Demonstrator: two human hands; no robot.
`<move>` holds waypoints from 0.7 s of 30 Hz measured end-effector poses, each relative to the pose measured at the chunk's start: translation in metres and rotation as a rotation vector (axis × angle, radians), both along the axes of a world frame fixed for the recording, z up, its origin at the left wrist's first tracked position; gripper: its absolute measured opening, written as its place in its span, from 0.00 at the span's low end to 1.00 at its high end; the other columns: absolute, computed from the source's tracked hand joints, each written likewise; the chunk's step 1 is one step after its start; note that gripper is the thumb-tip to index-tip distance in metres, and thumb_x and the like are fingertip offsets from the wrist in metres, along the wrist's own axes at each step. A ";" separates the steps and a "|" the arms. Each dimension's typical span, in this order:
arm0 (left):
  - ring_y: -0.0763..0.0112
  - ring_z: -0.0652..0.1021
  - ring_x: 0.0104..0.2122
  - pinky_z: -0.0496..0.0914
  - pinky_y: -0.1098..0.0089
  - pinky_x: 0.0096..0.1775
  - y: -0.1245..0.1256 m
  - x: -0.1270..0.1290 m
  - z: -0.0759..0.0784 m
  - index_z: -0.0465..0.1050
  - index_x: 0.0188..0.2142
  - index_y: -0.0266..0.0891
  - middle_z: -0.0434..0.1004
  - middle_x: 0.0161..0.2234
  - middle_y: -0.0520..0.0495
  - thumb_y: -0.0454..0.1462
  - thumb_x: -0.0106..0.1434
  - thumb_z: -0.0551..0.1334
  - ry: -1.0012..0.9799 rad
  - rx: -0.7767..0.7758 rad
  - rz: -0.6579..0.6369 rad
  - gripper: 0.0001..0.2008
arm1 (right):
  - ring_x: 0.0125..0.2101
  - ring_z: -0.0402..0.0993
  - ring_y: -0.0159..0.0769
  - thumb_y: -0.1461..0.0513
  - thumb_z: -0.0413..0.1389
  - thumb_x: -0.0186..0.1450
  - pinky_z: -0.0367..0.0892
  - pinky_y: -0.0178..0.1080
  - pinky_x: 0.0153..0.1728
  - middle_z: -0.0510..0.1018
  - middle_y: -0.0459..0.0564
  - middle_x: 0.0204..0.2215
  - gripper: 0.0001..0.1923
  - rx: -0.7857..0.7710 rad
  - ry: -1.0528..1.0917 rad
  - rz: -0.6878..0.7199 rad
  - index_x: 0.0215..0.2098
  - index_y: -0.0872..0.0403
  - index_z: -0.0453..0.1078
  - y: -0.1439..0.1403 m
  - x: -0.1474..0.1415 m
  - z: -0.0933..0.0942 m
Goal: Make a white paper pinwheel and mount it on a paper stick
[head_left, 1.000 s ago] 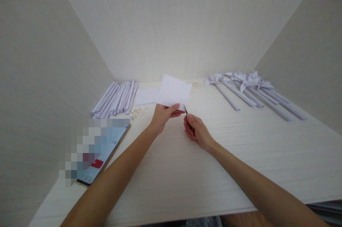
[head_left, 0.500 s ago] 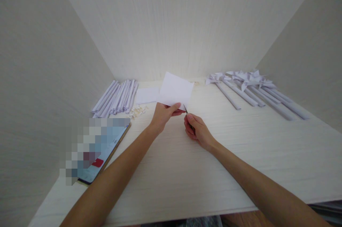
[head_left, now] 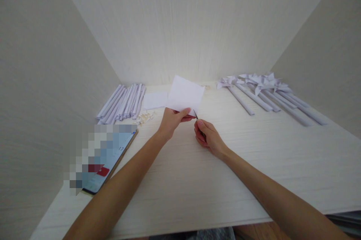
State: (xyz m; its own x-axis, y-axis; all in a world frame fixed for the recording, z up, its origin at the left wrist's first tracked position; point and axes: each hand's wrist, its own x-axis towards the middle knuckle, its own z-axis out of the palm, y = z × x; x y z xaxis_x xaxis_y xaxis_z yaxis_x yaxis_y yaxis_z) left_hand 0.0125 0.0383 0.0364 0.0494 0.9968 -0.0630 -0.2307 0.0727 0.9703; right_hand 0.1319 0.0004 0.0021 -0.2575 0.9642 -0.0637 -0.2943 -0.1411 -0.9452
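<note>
A square sheet of white paper [head_left: 185,93] is pinched along its near edge by my left hand [head_left: 172,121], thumb on top and fingers beneath. My right hand [head_left: 208,134] is closed around a small pair of scissors [head_left: 196,115]. The blade tip meets the paper's near right corner, close to the left fingertips. Most of the scissors' handle is hidden in my palm. Behind the held sheet, to its left, more white paper [head_left: 155,100] lies flat on the table.
Rolled paper sticks [head_left: 125,101] are bundled at the back left, beside small pale bits [head_left: 145,118]. A phone [head_left: 113,161], partly blurred, lies at the left. Several paper pinwheels [head_left: 262,89] on sticks rest at the back right. Walls enclose the white table [head_left: 175,191].
The number on the phone screen has gone from 16 to 17. Hands, paper and scissors stay almost exactly where they were.
</note>
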 end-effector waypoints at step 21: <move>0.73 0.77 0.21 0.74 0.74 0.27 0.000 0.000 0.000 0.71 0.29 0.30 0.77 0.24 0.48 0.30 0.47 0.64 0.001 0.007 0.012 0.07 | 0.07 0.43 0.20 0.47 0.53 0.54 0.36 0.29 0.08 0.53 0.34 0.07 0.21 0.004 -0.013 -0.005 0.19 0.53 0.54 0.000 0.000 -0.001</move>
State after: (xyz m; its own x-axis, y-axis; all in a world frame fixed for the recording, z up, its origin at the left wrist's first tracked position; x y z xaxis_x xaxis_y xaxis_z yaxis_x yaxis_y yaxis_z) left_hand 0.0129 0.0378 0.0367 0.0378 0.9977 -0.0565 -0.2307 0.0637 0.9709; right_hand 0.1324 0.0006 0.0008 -0.2518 0.9657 -0.0630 -0.2826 -0.1356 -0.9496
